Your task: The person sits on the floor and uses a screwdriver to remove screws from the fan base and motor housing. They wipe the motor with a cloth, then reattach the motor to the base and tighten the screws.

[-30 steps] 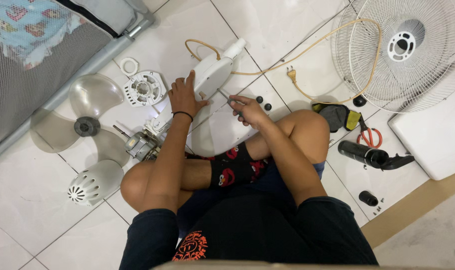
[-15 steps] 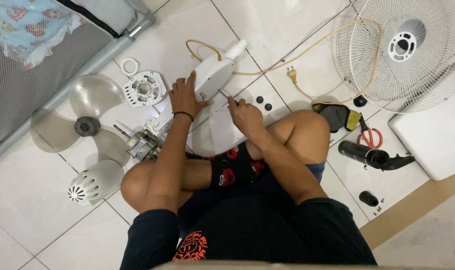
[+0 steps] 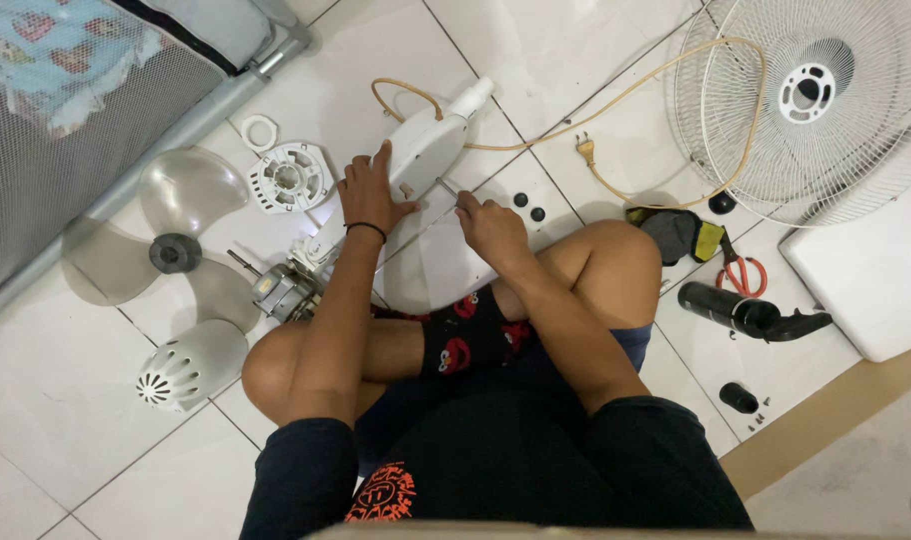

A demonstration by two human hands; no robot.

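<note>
White plastic: a fan housing (image 3: 425,155) lies on the tiled floor (image 3: 65,400) before a seated person's crossed legs. The left hand (image 3: 370,190) presses flat and open on its near edge, grasping nothing. The right hand (image 3: 487,225), fingers curled, holds a thin screwdriver (image 3: 447,187) to the housing. Beside them lie the motor (image 3: 285,290), a translucent blade (image 3: 170,250), a wire grille (image 3: 815,100), a yellow cord (image 3: 615,100) and red scissors (image 3: 743,275).

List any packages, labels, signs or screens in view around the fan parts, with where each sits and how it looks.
None: no package, label, sign or screen shows.
Nearest printed things: orange round graphic on the black shirt, bottom centre.
Red cartoon faces on the black shorts, over the lap.
</note>
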